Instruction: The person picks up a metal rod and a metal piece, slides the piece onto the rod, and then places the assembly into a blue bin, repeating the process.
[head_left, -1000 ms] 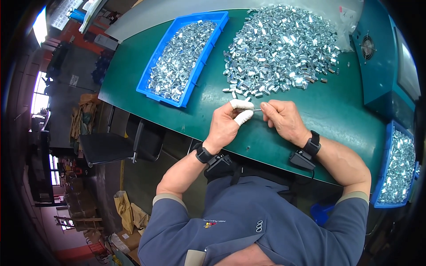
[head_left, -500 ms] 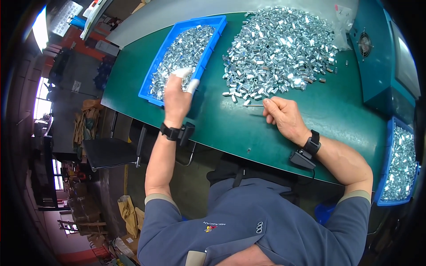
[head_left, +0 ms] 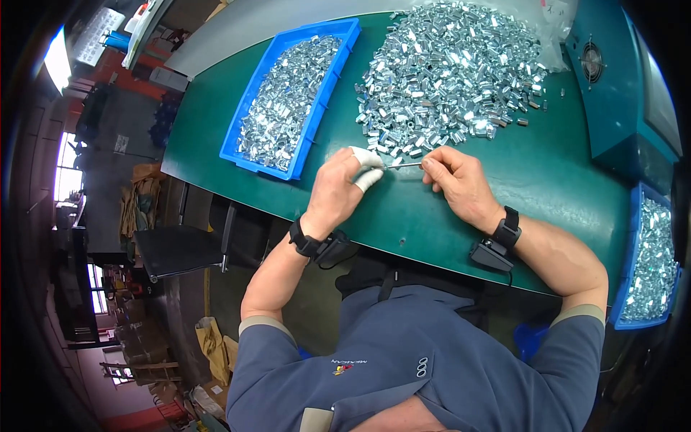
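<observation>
My right hand (head_left: pixel 464 186) is closed around a thin metal rod (head_left: pixel 407 165) that points left, just in front of the heap of metal parts. At the rod's tip, my left hand (head_left: pixel 338 186) has its thumb and forefinger pinched together, both in white finger covers (head_left: pixel 368 180). Whatever sits between those fingertips is too small and covered to make out. Behind both hands spreads a big heap of shiny, short hexagonal metal sleeves (head_left: pixel 446 75). To the left, a blue tray (head_left: pixel 311 129) holds many of the same sleeves.
A green-topped table (head_left: pixel 345 216) carries all this. On the right stands a teal machine (head_left: pixel 612 101) with a fan grille. Another blue tray (head_left: pixel 633 237) of metal parts is at the right edge. A clear plastic bag (head_left: pixel 558 32) lies behind the heap; a black chair (head_left: pixel 180 252) stands left.
My left hand has left the blue tray and come right to the rod's tip, its fingers now pinched. My right hand stays in about the same place with the rod.
</observation>
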The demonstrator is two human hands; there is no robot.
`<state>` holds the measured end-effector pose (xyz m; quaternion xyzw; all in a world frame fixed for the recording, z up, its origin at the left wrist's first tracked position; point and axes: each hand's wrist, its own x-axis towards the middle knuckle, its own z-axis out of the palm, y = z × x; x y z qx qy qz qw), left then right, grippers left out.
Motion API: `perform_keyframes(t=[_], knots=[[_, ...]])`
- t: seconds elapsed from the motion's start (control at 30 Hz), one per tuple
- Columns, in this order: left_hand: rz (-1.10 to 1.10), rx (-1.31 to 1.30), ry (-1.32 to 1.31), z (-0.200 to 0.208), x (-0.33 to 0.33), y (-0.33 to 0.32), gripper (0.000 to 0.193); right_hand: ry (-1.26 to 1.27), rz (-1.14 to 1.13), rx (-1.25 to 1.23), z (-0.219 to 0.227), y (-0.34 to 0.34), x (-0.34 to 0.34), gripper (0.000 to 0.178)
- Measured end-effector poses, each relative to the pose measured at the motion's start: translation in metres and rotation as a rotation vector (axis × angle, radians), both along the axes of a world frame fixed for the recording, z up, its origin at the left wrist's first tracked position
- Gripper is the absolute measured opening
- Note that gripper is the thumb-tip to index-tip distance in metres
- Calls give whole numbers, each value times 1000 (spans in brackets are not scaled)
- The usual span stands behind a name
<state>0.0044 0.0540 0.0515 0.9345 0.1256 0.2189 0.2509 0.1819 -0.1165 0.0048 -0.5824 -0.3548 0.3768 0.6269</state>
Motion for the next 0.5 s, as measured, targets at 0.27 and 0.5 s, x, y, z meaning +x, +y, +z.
perform_keyframes(t=[0.27,0.5], knots=[[-52,-26,-29,0,14,-19,20,-85,29,-30,1,-1,-3,28],[-62,2,-108,-6,24,-30,20,-132,36,-42,8,-3,-2,39]])
